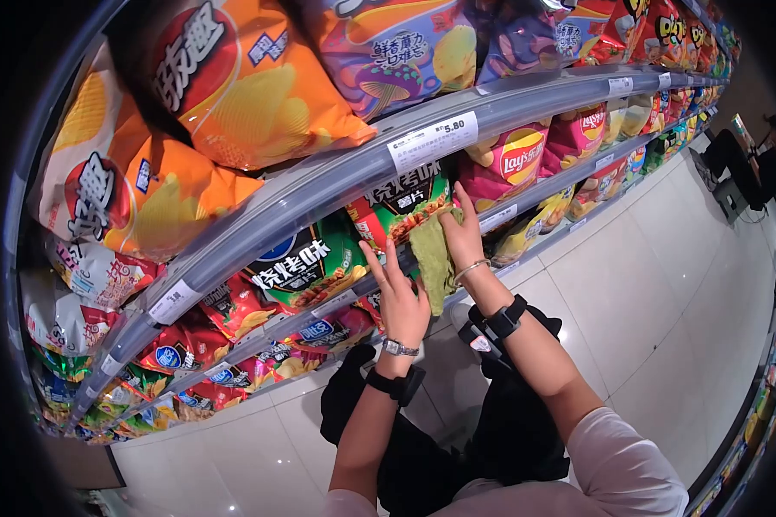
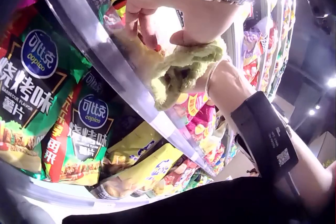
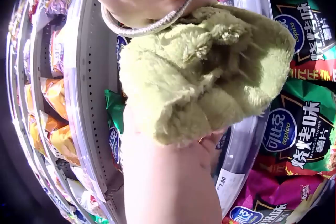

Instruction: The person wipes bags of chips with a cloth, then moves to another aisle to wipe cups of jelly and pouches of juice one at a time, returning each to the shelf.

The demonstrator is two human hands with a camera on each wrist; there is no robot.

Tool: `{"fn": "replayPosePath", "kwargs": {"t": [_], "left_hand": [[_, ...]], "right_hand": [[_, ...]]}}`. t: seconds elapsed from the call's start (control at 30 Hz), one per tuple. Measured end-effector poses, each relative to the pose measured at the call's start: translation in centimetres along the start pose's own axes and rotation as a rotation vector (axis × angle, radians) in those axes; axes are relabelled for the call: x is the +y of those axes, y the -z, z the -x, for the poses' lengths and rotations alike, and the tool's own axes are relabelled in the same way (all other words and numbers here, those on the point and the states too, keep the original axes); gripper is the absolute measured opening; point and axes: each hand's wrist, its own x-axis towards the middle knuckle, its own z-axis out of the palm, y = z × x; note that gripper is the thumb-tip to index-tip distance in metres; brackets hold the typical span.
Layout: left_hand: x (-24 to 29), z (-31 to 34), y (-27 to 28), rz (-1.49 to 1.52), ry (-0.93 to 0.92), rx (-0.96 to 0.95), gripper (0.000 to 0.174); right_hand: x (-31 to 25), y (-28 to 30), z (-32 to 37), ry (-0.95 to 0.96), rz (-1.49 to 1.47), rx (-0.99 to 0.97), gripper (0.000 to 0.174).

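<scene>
A fuzzy green cloth (image 1: pixel 433 258) hangs from my right hand (image 1: pixel 464 234), whose fingers grip it at the shelf front. In the right wrist view the bunched cloth (image 3: pixel 205 71) covers most of that hand's fingers. My left hand (image 1: pixel 403 303) reaches with extended fingers to the shelf beside the cloth, lower and to its left. The left wrist view shows the left hand (image 2: pixel 184 16) with fingers slightly bent near the shelf edge and the cloth (image 2: pixel 184 71) close by its thumb. Green and red chip bags (image 1: pixel 401 202) lie just behind the hands.
Curved shelves with clear price rails (image 1: pixel 319 185) hold many snack bags, including large orange ones (image 1: pixel 250 86) and pink ones (image 1: pixel 513 159). A seated person (image 1: pixel 754 164) is at the far right. White floor tiles (image 1: pixel 655 284) lie right of the shelves.
</scene>
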Motion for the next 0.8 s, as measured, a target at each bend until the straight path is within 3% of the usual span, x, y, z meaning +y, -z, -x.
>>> {"fn": "replayPosePath", "kwargs": {"t": [0.03, 0.13, 0.2, 0.53, 0.6, 0.73, 0.8], "left_hand": [[-0.1, 0.0, -0.4, -0.004, 0.018, -0.036, 0.095], [-0.1, -0.8, -1.4, -0.036, -0.061, 0.064, 0.096], [-0.2, -0.8, -1.5, 0.099, 0.029, 0.001, 0.095], [-2.1, -1.9, -4.0, 0.38, 0.276, 0.226, 0.092], [-3.4, -1.6, -5.1, 0.597, 0.352, 0.214, 0.09], [-4.1, -1.5, -5.4, 0.618, 0.393, 0.209, 0.087], [-3.4, -1.6, -5.0, 0.619, 0.411, 0.217, 0.087]], "right_hand": [[0.1, 0.1, -0.1, 0.017, 0.014, -0.027, 0.063], [0.1, -0.2, -0.1, 0.09, 0.084, -0.005, 0.062], [0.8, -0.2, -0.4, 0.071, 0.059, -0.014, 0.063], [1.6, -0.6, -1.2, -0.143, -0.164, -0.031, 0.062], [1.3, -0.5, -1.2, -0.245, -0.279, -0.021, 0.063], [1.9, -0.4, -1.2, -0.272, -0.294, -0.02, 0.063], [2.6, -0.4, -1.3, -0.199, -0.162, -0.018, 0.063]]}}
